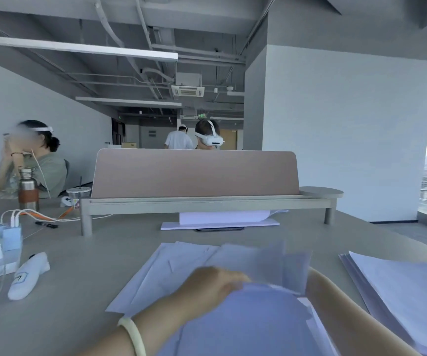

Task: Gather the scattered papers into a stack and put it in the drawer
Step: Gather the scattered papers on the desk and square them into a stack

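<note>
1. Papers [245,325] filled the lower centre of the frame, a curled bundle lifted close to the camera and blurred by motion.
2. The left hand [212,286] lay on the bundle's upper left edge, fingers curled onto the sheets; a pale bangle [132,335] circled that wrist.
3. Only the right forearm [340,309] showed, at lower right; its hand was hidden behind the paper, so I could not tell its grip.
4. More loose sheets [161,273] lay fanned on the desk [79,291] behind the hand, not yet gathered.
5. A separate pile [399,291] sat at the right edge, apart from the bundle.
6. Further back, in the centre, paper [220,219] rested under the shelf [207,201].
7. No drawer was visible; by my judgement the gathering was partway and the stowing remained.
</note>
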Available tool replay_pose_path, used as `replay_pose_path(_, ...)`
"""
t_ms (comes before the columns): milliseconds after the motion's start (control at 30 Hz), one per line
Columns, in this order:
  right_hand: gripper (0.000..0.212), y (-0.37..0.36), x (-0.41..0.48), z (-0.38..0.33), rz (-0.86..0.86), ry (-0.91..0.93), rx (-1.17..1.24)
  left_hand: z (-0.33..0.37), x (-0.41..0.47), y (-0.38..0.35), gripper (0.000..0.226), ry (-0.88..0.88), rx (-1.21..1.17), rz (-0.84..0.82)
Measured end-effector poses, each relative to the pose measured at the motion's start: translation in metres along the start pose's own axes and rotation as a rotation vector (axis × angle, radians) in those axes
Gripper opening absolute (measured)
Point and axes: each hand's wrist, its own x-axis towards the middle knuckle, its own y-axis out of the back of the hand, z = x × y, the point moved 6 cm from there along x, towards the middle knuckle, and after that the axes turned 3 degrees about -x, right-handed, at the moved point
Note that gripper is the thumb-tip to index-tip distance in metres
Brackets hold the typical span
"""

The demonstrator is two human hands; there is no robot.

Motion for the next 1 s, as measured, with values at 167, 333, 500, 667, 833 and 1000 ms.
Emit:
replay_pose_path(167, 0.071, 0.003, -0.023, -0.004, -0.219, 0.020, 0.214, -0.017, -0.011, -0.026, 0.036, 0.142, -0.342, -0.483)
replay_pose_path(333, 0.066, -0.002, -0.030, -0.006, -0.261, 0.007, -0.139, -0.043, -0.022, -0.025, 0.056, 0.170, -0.320, -0.782)
replay_pose_path(500, 0.055, -0.006, -0.025, 0.003, -0.307, 0.001, -0.257, -0.114, -0.011, -0.011, 0.071, 0.592, -0.272, -0.272)
replay_pose_path(667, 0.094, -0.005, -0.018, 0.007, -0.324, 0.081, -0.175, -0.146, -0.004, -0.020, 0.084, 0.781, -0.216, -0.152)
replay_pose_path(833, 0.094, -0.005, -0.014, 0.008, -0.314, 0.144, -0.105, -0.138, 0.011, -0.018, 0.028, 0.789, -0.263, -0.147)
replay_pose_path(1000, 0.058, -0.005, -0.022, 0.005, -0.294, 0.163, -0.033, -0.148, 0.002, -0.016, 0.031, 0.854, -0.543, 0.025)
